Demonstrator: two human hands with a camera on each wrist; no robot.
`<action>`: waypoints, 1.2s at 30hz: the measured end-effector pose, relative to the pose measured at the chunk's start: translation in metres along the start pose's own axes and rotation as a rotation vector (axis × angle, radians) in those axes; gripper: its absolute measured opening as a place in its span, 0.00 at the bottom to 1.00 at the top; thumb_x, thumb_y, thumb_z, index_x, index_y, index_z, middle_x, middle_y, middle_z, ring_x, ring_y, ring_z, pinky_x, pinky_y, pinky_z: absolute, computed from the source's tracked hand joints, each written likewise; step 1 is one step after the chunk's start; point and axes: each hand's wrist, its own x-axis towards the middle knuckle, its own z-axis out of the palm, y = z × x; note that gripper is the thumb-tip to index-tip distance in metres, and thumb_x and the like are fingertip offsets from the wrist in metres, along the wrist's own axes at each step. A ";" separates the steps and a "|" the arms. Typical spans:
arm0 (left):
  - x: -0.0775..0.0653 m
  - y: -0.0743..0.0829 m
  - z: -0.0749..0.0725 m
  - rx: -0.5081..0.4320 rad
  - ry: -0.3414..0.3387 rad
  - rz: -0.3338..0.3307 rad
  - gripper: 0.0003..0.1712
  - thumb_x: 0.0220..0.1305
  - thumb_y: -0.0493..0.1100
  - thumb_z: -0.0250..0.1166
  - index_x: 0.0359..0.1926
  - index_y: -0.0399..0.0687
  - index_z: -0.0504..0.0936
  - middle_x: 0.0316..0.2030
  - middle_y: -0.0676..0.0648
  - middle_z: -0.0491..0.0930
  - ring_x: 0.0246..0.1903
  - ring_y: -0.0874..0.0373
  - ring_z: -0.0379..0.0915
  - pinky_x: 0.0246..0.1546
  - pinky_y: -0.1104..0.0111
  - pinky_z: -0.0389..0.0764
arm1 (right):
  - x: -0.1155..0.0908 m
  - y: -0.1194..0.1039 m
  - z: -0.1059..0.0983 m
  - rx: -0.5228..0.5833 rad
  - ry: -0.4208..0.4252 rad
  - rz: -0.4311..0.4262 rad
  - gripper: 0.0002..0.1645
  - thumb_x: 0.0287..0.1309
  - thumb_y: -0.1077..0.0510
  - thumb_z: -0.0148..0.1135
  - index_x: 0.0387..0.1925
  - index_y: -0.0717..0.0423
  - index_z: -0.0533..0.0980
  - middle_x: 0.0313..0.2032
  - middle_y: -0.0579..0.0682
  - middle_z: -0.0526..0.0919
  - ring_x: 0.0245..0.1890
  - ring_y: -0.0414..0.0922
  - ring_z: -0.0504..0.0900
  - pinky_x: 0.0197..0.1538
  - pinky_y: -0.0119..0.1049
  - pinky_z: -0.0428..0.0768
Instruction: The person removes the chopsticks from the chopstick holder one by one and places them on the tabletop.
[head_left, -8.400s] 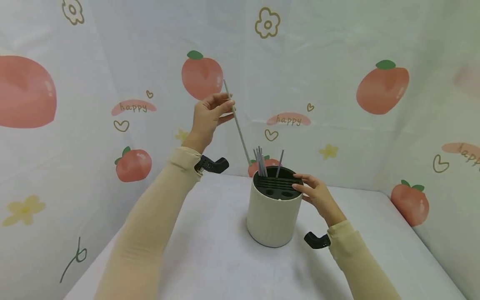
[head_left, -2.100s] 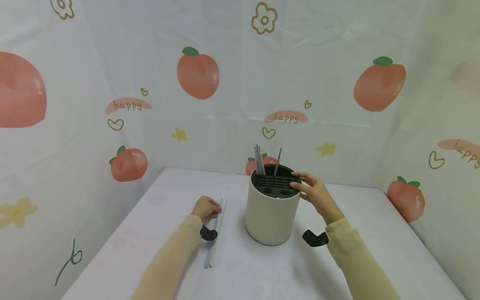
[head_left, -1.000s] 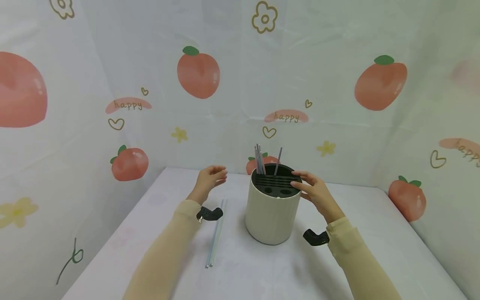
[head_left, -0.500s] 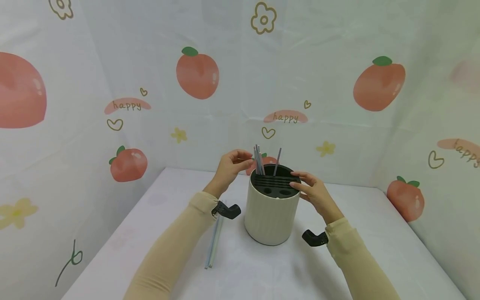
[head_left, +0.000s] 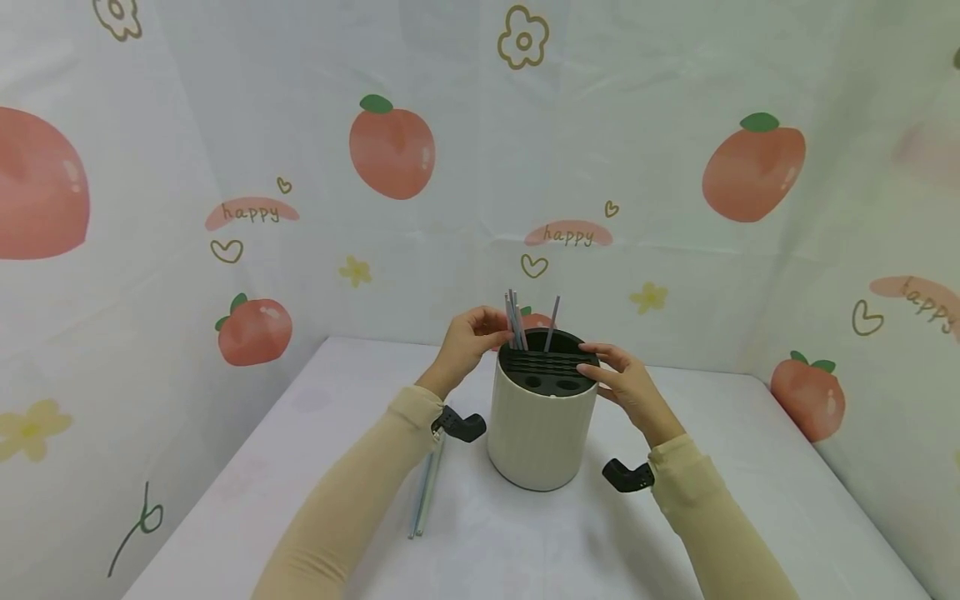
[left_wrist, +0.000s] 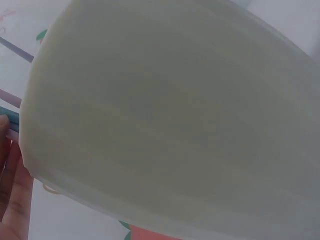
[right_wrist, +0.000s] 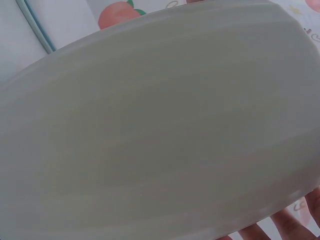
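A cream ribbed utensil holder (head_left: 536, 437) stands upright in the head view. Its black top insert (head_left: 551, 385) has slots, round holes and a wide rear opening. Several thin pastel sticks (head_left: 517, 321) rise from that opening's left side, and a lone purple stick (head_left: 552, 323) leans farther right. My left hand (head_left: 467, 346) pinches at the bunch with thumb and fingers; in the left wrist view the thumb lies against a teal stick (left_wrist: 10, 115). My right hand (head_left: 630, 390) grips the holder's right rim, fingers partly hidden behind the wall.
Two pale sticks (head_left: 426, 492), bluish and greenish, lie side by side on the white table (head_left: 480, 550) left of the holder, partly under my left wrist. A fruit-printed cloth (head_left: 465, 158) hangs behind and along the sides.
My left hand has left the two sticks on the table, risen rightward and come to the bunch in the holder. Earlier it carried a pale green stick over the holder. The right hand stays put.
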 end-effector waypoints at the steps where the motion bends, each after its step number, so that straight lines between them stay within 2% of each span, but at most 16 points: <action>1: 0.000 0.000 0.000 0.008 0.002 0.007 0.11 0.60 0.31 0.67 0.43 0.32 0.79 0.36 0.47 0.80 0.33 0.63 0.76 0.33 0.76 0.78 | 0.000 0.000 0.000 -0.002 -0.002 0.000 0.35 0.64 0.55 0.62 0.67 0.63 0.62 0.71 0.60 0.56 0.69 0.57 0.59 0.70 0.61 0.59; 4: 0.002 0.002 0.000 0.029 0.009 0.030 0.10 0.60 0.30 0.66 0.42 0.32 0.79 0.36 0.45 0.80 0.33 0.63 0.76 0.33 0.76 0.78 | 0.000 0.000 0.000 -0.008 -0.002 0.003 0.35 0.64 0.55 0.62 0.67 0.62 0.62 0.71 0.60 0.56 0.70 0.57 0.58 0.70 0.61 0.58; 9: 0.009 0.014 -0.004 0.005 0.023 0.077 0.10 0.59 0.30 0.67 0.42 0.31 0.78 0.36 0.47 0.81 0.35 0.64 0.77 0.40 0.74 0.81 | 0.001 -0.001 0.000 -0.014 -0.002 0.002 0.35 0.64 0.55 0.62 0.67 0.62 0.62 0.71 0.60 0.57 0.69 0.56 0.60 0.69 0.60 0.60; 13: 0.017 0.037 -0.009 -0.067 0.045 0.130 0.10 0.59 0.29 0.67 0.42 0.31 0.78 0.34 0.52 0.80 0.35 0.63 0.78 0.43 0.69 0.84 | 0.001 -0.002 -0.001 -0.014 0.000 0.001 0.34 0.64 0.54 0.62 0.67 0.62 0.62 0.71 0.60 0.57 0.69 0.56 0.60 0.69 0.59 0.61; 17: 0.022 0.065 -0.019 -0.170 0.079 0.204 0.07 0.59 0.27 0.65 0.38 0.40 0.79 0.31 0.55 0.81 0.34 0.63 0.78 0.43 0.69 0.84 | 0.001 -0.001 -0.001 -0.008 -0.001 0.003 0.34 0.64 0.55 0.62 0.67 0.62 0.63 0.71 0.59 0.57 0.69 0.55 0.60 0.69 0.59 0.61; 21: 0.024 0.092 -0.033 -0.291 0.147 0.296 0.14 0.59 0.25 0.64 0.34 0.50 0.80 0.30 0.55 0.81 0.33 0.63 0.79 0.42 0.70 0.84 | 0.001 -0.001 0.000 0.000 0.000 0.004 0.34 0.63 0.55 0.62 0.66 0.62 0.63 0.71 0.59 0.57 0.69 0.55 0.60 0.69 0.59 0.61; 24: 0.021 0.107 -0.046 -0.375 0.208 0.328 0.15 0.60 0.25 0.62 0.34 0.51 0.80 0.31 0.53 0.80 0.33 0.62 0.80 0.42 0.69 0.84 | 0.001 -0.001 0.000 0.000 0.000 0.003 0.34 0.63 0.55 0.62 0.66 0.62 0.63 0.71 0.59 0.57 0.68 0.55 0.60 0.69 0.59 0.61; 26: 0.018 0.110 -0.055 -0.407 0.245 0.312 0.13 0.61 0.25 0.62 0.35 0.50 0.80 0.32 0.52 0.79 0.33 0.62 0.79 0.43 0.69 0.84 | 0.001 -0.001 0.000 -0.001 -0.001 0.001 0.34 0.64 0.55 0.62 0.66 0.62 0.63 0.71 0.59 0.57 0.68 0.55 0.60 0.69 0.58 0.62; 29: 0.012 0.103 -0.065 -0.426 0.283 0.229 0.11 0.62 0.27 0.62 0.37 0.47 0.80 0.33 0.52 0.78 0.33 0.62 0.79 0.43 0.69 0.84 | 0.001 -0.001 0.000 -0.008 0.000 -0.002 0.34 0.64 0.55 0.62 0.66 0.62 0.63 0.71 0.59 0.57 0.68 0.54 0.60 0.69 0.59 0.62; 33: 0.002 0.069 -0.074 -0.346 0.298 0.060 0.09 0.62 0.29 0.63 0.39 0.46 0.79 0.33 0.53 0.78 0.32 0.64 0.78 0.41 0.72 0.84 | 0.001 -0.001 0.000 -0.013 0.000 -0.004 0.34 0.64 0.55 0.62 0.66 0.62 0.63 0.71 0.59 0.57 0.69 0.55 0.59 0.69 0.59 0.61; 36: -0.011 0.037 -0.078 -0.231 0.282 -0.091 0.08 0.64 0.31 0.63 0.44 0.39 0.79 0.32 0.54 0.78 0.32 0.65 0.78 0.40 0.73 0.84 | 0.001 -0.001 0.000 -0.011 -0.003 -0.002 0.34 0.64 0.55 0.62 0.66 0.63 0.62 0.71 0.59 0.56 0.70 0.55 0.57 0.69 0.60 0.61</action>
